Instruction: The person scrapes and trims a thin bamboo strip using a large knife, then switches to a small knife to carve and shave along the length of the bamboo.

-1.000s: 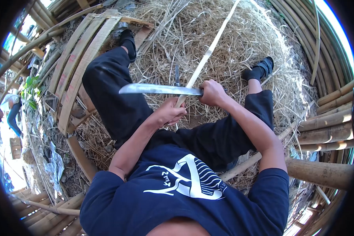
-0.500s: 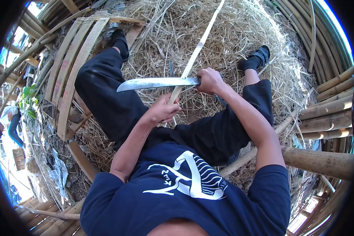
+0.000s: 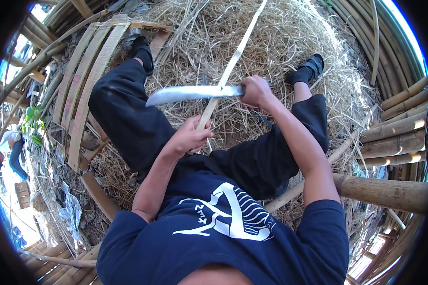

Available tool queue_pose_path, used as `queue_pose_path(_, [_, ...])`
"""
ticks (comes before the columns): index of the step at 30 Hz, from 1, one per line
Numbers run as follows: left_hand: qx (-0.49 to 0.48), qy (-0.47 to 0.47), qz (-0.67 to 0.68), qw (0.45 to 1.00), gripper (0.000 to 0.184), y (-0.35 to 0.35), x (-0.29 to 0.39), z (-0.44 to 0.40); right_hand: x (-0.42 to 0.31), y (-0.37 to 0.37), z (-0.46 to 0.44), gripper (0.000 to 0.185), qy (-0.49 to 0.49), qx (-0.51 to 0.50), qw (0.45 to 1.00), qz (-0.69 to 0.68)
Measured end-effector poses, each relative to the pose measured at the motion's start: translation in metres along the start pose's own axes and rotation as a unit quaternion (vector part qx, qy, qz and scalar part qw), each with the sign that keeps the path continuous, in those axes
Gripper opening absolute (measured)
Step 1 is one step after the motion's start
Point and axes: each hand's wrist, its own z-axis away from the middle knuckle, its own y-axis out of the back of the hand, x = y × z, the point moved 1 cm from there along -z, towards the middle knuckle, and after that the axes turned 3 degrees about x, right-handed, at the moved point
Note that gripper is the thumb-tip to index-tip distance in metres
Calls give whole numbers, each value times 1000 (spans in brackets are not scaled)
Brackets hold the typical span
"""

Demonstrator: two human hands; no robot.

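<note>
My left hand (image 3: 191,135) is closed around the near end of a long, pale bamboo strip (image 3: 235,58), which slants up and away over the ground. My right hand (image 3: 257,91) grips the handle of a machete (image 3: 185,94); the fingers hide most of that handle. The broad blade points left and lies across the strip, a little beyond my left hand. Blade and strip appear to touch where they cross. A thin dark upright piece (image 3: 205,80) shows behind the blade, partly covered by it.
Pale shavings (image 3: 271,42) cover the ground between my outstretched legs. A slatted wooden frame (image 3: 83,80) lies by my left leg. Thick bamboo poles (image 3: 390,192) stick in from the right. Far left, another person (image 3: 15,152) bends over.
The machete has shifted slightly up and right along the strip, its blade now blurred. My left hand and the strip have moved a little to the left.
</note>
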Motion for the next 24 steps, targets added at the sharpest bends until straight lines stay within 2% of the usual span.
queue_pose_path(1, [9, 13, 9, 1000, 20, -3, -1, 12, 10, 6, -4, 23, -69, 42, 997, 13])
queue_pose_path(2, [-3, 18, -13, 1000, 18, -5, -11, 31, 33, 24, -9, 30, -181, 34, 980, -73])
queue_pose_path(3, [-33, 36, 48, 998, 17, -1, -16, 49, 62, 40, -19, 37, -204, 30, 978, -33])
queue_pose_path(4, [-56, 58, 111, 991, 16, 4, -20, 66, 107, 34, -27, 40, -256, 61, 961, -80])
queue_pose_path(5, [-39, 58, 109, 992, 16, 9, -20, 75, 134, 32, -28, 42, -280, 104, 954, -21])
queue_pose_path(6, [-16, 47, 69, 996, 15, 13, -18, 78, 127, 51, -18, 44, -320, 130, 937, -55])
queue_pose_path(8, [15, 25, 29, 999, 14, 18, -13, 77, 137, 46, -20, 44, -271, 229, 935, -29])
queue_pose_path(11, [-2, 6, -20, 1000, 13, 16, -10, 53, 97, 54, -16, 43, -243, 252, 934, -66])
queue_pose_path(12, [-4, 2, -19, 1000, 13, 15, -14, 44, 82, 58, -14, 41, -225, 210, 945, -115])
queue_pose_path(13, [-16, -5, -14, 1000, 13, 15, -16, 34, 72, 51, -16, 39, -208, 224, 947, -100])
queue_pose_path(17, [-64, -13, 3, 998, 23, 14, 2, 19, 2, 37, 2, 31, -135, 148, 971, -135])
queue_pose_path(18, [-86, -15, 27, 996, 27, 11, 8, 19, -18, 44, 10, 31, -142, 82, 974, -160])
queue_pose_path(20, [-93, -24, 29, 995, 32, 13, 9, 14, -30, 30, 14, 28, -60, 80, 992, -82])
queue_pose_path(22, [-85, 42, 88, 992, 33, 16, 5, 9, -39, 30, 19, 28, -48, 19, 998, -41])
queue_pose_path(24, [-84, 50, 83, 992, 31, 18, -4, 3, -41, 22, 25, 26, -5, 18, 1000, -19])
